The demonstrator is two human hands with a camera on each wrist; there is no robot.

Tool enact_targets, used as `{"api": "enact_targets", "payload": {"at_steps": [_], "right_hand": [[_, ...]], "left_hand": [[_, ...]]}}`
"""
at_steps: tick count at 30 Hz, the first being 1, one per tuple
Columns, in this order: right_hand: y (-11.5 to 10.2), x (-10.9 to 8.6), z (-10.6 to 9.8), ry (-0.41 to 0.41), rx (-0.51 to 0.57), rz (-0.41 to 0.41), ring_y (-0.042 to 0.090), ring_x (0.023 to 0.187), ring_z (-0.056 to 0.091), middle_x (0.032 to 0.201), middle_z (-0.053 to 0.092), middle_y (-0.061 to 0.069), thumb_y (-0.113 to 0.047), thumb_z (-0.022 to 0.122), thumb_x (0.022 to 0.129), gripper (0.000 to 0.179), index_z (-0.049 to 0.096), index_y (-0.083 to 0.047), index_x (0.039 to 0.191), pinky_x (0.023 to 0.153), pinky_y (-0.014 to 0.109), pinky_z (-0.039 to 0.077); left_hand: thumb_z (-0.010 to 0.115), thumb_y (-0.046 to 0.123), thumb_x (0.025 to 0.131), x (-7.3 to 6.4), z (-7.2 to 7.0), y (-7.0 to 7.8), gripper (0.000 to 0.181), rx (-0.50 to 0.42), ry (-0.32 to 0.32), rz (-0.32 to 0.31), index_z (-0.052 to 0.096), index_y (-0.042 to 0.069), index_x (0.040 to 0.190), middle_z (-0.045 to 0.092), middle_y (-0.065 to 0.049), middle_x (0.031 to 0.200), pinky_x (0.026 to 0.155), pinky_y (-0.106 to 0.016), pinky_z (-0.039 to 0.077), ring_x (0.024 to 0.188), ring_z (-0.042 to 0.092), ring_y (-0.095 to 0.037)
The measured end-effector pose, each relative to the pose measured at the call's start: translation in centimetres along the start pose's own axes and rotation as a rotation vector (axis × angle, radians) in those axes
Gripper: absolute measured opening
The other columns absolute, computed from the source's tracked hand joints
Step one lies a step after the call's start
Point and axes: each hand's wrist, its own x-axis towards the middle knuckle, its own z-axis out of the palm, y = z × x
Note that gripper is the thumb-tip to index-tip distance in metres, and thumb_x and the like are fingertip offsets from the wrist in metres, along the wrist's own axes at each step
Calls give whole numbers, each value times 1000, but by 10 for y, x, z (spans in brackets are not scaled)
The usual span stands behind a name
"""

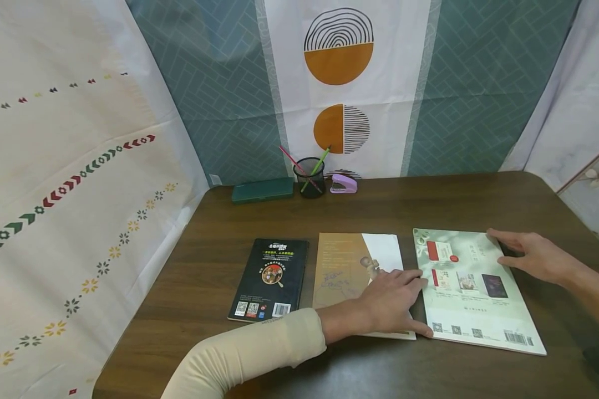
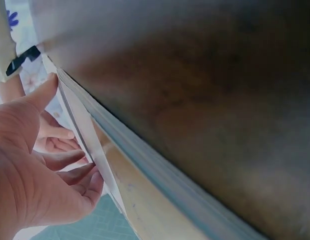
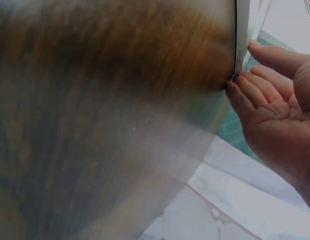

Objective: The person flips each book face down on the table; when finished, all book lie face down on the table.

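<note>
A pale green book (image 1: 471,310) lies flat at the right of a row of three, small book pictures on its cover. My left hand (image 1: 391,302) reaches over the middle, tan-and-white book (image 1: 341,260), its fingertips and thumb touching the green book's left edge. In the left wrist view that hand (image 2: 40,165) has its fingers spread along the edge. At the green book's upper right edge, my right hand (image 1: 541,257) touches with thumb and fingers. The right wrist view shows this hand (image 3: 275,110) against the book's side (image 3: 241,45). A black book (image 1: 269,282) lies at the left.
Along the back of the wooden table (image 1: 189,266) stand a dark green case (image 1: 262,190), a black mesh cup (image 1: 310,183) with two pencils, and a lilac stapler (image 1: 343,184). Patterned cloth (image 1: 219,88) hangs behind and beside the table.
</note>
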Motion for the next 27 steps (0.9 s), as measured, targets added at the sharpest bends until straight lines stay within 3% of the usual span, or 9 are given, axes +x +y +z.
{"api": "enact_targets", "payload": {"at_steps": [3,5,7,8,11,12,13,15,27], "right_hand": [[0,0,0,0,1,-10,69,140,33,157,30,46,0,76,93,78,32,19,155,97,19,48],[1,0,0,-1,7,-12,69,140,33,156,30,46,0,76,93,79,32,19,155,87,4,40],[0,1,0,-2,10,-12,69,140,32,156,30,47,1,76,93,79,31,19,155,96,8,44],[0,1,0,-4,9,-11,69,140,32,156,30,47,1,76,93,79,31,18,156,102,18,48],[0,1,0,-7,9,-15,69,140,33,157,30,46,1,76,93,79,30,18,156,103,17,48],[0,1,0,-8,11,-18,69,140,33,157,29,47,2,75,93,79,30,19,156,103,16,47],[1,1,0,-8,11,-21,69,139,33,157,29,47,2,75,93,79,31,19,156,96,5,41],[1,1,1,-8,20,-29,69,139,33,157,29,47,2,74,93,78,30,19,155,83,-5,27],[2,0,7,-2,58,-77,71,142,26,158,23,48,7,68,96,76,25,18,157,86,-7,19]], "left_hand": [[69,83,83,-1,1,1,100,-6,9,-1,46,23,161,41,8,165,111,-33,41,143,45,-9],[69,83,83,-1,1,1,101,-5,14,-1,47,23,161,41,7,165,112,-34,41,142,46,-9],[68,84,82,-1,0,2,102,-3,17,-1,47,23,161,42,7,164,113,-34,41,143,45,-9],[68,85,82,-1,0,2,102,-1,18,-1,47,23,161,42,7,164,113,-34,41,142,46,-9],[67,87,81,-1,0,4,105,12,16,-3,48,21,161,43,8,163,114,-31,41,142,45,-8],[66,87,81,-1,0,5,105,16,14,-4,48,21,160,44,9,162,115,-30,40,142,45,-8],[66,88,80,-1,-1,5,106,22,13,-6,48,20,160,44,9,162,115,-29,40,142,45,-7],[65,89,80,-1,-1,7,107,36,11,-9,49,20,160,44,10,162,115,-26,39,142,45,-6],[65,90,78,-1,-1,11,107,63,23,-17,52,20,158,47,10,158,112,-22,39,138,48,-6]]}}
